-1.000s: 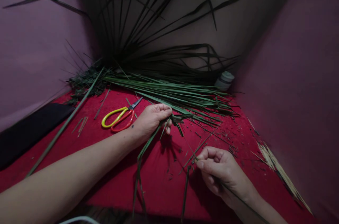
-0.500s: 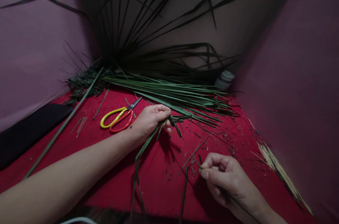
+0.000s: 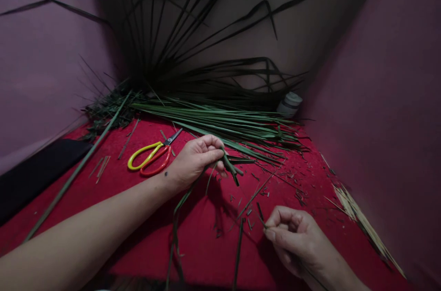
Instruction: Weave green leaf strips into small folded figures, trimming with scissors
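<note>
Green leaf strips [image 3: 230,165] are pinched in my left hand [image 3: 203,158], above the middle of the red cloth. Their short ends stick out to the right, and long tails hang down below the wrist. My right hand [image 3: 296,240], lower right, is closed in a pinch on a thin leaf strip [image 3: 261,220]; its tip pokes out past the fingertips and its other end runs back under the palm. The two hands are apart. Scissors [image 3: 151,157] with one yellow and one red handle lie just left of my left hand.
A bundle of long green leaves [image 3: 220,121] lies across the back, beside a white container [image 3: 290,104]. Pale thin sticks [image 3: 365,224] lie at the right edge. A dark flat object [image 3: 44,171] and a long stalk [image 3: 79,162] lie left. Leaf scraps litter the red cloth [image 3: 138,222].
My left hand has turned slightly, so the strip ends now point more downward to the right. My right hand has moved slightly down and right with its strip. The view has shifted a little.
</note>
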Tool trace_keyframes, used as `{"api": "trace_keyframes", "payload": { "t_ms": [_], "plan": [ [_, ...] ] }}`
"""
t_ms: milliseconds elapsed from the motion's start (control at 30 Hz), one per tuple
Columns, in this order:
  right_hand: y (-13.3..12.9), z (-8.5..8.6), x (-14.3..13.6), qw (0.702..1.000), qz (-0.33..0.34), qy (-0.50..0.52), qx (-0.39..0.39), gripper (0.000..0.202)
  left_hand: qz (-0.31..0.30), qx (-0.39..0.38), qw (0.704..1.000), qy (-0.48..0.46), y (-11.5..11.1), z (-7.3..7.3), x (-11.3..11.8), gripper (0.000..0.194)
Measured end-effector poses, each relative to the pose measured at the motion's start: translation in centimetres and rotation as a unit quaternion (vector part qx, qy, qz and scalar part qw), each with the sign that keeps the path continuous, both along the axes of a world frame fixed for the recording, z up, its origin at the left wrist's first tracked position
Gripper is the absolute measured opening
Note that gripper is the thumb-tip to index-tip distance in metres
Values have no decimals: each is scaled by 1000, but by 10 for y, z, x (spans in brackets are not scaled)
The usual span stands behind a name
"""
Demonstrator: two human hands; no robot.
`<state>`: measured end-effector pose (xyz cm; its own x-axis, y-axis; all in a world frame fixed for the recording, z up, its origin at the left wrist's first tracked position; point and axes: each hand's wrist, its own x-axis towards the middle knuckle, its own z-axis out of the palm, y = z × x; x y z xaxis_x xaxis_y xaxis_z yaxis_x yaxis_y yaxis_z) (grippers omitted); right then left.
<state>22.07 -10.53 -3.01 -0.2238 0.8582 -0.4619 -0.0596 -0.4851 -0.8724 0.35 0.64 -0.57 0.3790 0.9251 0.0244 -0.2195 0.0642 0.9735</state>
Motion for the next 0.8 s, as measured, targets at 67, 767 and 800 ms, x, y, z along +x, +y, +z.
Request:
{"api": "trace_keyframes", "payload": {
  "t_ms": [67, 767, 800],
  "plan": [
    [0, -3, 3, 1000, 14, -9, 0, 30, -7, 19, 1000, 7, -2, 3, 0, 11],
    [7, 1, -19, 998, 49, 21, 45, 30, 32, -45, 998, 13, -1, 7, 0, 10],
    [7, 1, -19, 998, 43, 26, 43, 30, 29, -59, 998, 4, 0, 5, 0, 10]
  ]
}}
